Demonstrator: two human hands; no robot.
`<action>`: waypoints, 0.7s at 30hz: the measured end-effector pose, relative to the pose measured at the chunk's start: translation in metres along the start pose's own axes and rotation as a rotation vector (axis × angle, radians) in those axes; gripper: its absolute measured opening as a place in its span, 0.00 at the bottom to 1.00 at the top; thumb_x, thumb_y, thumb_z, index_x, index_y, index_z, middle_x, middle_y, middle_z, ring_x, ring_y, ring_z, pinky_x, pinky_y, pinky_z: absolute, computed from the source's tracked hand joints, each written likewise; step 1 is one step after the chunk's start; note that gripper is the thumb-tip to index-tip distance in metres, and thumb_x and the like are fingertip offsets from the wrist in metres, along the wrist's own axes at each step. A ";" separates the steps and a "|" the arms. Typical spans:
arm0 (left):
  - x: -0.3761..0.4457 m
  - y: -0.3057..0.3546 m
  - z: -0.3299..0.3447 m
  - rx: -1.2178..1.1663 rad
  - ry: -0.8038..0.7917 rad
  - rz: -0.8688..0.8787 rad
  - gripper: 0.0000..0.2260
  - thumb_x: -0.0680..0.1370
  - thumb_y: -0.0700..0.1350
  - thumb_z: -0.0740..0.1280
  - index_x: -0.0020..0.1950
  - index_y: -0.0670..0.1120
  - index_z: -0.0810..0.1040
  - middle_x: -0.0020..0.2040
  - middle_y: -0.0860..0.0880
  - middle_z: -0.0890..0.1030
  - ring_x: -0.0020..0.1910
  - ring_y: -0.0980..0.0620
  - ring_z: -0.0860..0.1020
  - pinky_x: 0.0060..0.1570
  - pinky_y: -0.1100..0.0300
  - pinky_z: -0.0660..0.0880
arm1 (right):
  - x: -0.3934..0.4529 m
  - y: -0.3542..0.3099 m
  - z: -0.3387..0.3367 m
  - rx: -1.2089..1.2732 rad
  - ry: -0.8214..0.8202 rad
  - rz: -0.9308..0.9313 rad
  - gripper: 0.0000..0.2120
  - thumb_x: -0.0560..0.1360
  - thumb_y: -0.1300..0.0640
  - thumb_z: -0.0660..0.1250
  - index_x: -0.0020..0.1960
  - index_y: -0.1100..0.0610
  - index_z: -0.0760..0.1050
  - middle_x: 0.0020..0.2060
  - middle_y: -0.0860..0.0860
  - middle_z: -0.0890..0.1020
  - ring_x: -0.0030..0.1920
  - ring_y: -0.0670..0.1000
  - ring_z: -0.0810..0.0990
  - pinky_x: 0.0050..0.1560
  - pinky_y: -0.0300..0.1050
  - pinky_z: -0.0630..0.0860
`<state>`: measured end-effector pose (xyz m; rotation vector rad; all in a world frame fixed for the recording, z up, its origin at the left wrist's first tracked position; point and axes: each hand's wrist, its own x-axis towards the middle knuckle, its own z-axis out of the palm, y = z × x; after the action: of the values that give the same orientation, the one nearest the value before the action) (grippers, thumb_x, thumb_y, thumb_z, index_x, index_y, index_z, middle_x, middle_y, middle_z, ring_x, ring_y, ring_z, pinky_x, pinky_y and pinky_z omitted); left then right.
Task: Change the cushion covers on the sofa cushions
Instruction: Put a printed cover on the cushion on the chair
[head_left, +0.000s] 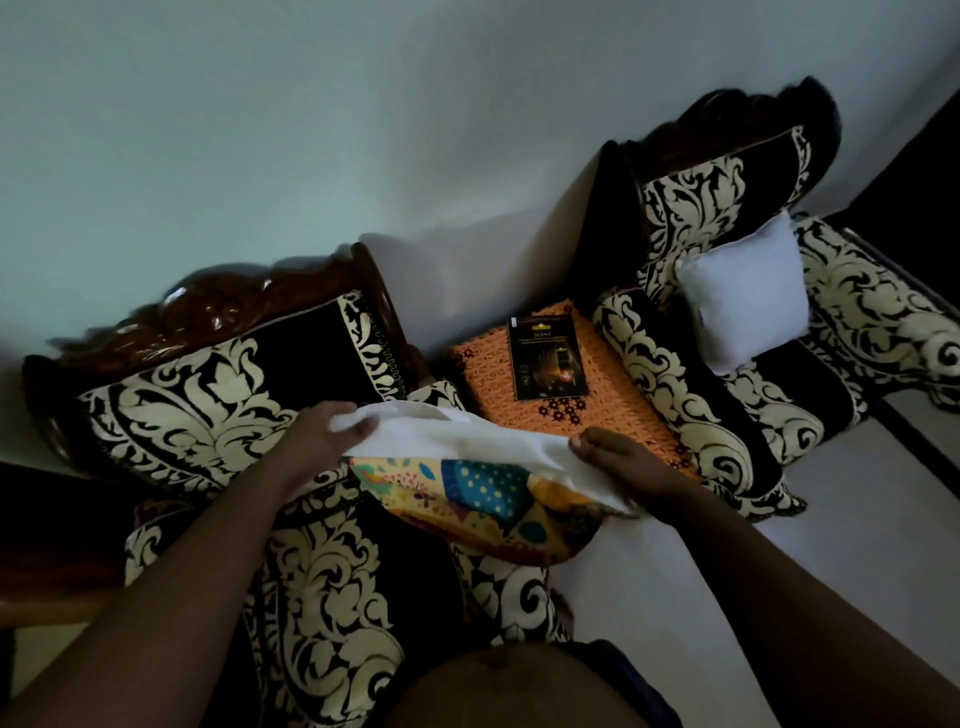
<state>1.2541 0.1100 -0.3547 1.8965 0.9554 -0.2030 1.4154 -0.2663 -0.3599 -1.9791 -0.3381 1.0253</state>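
So I was standing over the near armchair (322, 587), the black one with the cream swirl pattern, with the cushion held up just above its seat. My left hand (322, 436) was curled around the top left edge of the white cushion insert (467, 441), fingers tucked into the fabric, and my right hand (623, 462) was pinching the white material at the other end. So both hands were clamped on it, neither one loose. The colourful patchwork cover (483, 509) hung underneath, bunched around the lower part of the insert, with the white top sticking out of its mouth. Honestly you couldn't tell from that alone whether the cover was going on or coming off. My guess is that this cushion was about halfway either way.

Past my hands there was a little side table with an orange patterned cloth (566, 384) and a dark booklet (548, 358) lying flat on it, nothing to do with the job.

Further back on the second armchair (691, 208) a bare white cushion (748, 301) was leaning against the backrest with no cover at all. So that one was either freshly stripped or waiting for its cover, meaning at least two cushions weren't finished. No spare covers were visible anywhere.
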 end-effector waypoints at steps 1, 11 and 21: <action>0.002 -0.004 -0.004 0.189 -0.030 0.049 0.36 0.66 0.66 0.76 0.68 0.50 0.74 0.65 0.47 0.71 0.53 0.50 0.77 0.46 0.57 0.77 | 0.005 -0.001 -0.002 -0.054 0.053 0.031 0.23 0.76 0.37 0.65 0.52 0.58 0.76 0.44 0.54 0.79 0.40 0.49 0.78 0.39 0.42 0.75; 0.035 0.027 -0.001 0.800 0.180 0.268 0.28 0.76 0.73 0.50 0.42 0.55 0.80 0.47 0.48 0.76 0.52 0.42 0.77 0.50 0.47 0.75 | 0.044 -0.024 0.007 -0.407 0.231 0.128 0.49 0.67 0.23 0.64 0.78 0.48 0.55 0.73 0.59 0.64 0.69 0.63 0.68 0.62 0.59 0.74; 0.029 0.037 -0.013 0.418 0.402 0.306 0.22 0.83 0.61 0.55 0.53 0.46 0.80 0.43 0.46 0.82 0.41 0.43 0.81 0.43 0.51 0.76 | 0.017 -0.059 -0.024 -0.611 0.460 -0.107 0.12 0.76 0.58 0.69 0.56 0.46 0.79 0.35 0.46 0.82 0.31 0.45 0.81 0.35 0.45 0.80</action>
<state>1.2968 0.1274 -0.3375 2.5041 0.9136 0.1833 1.4524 -0.2349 -0.3158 -2.6303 -0.5359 0.3876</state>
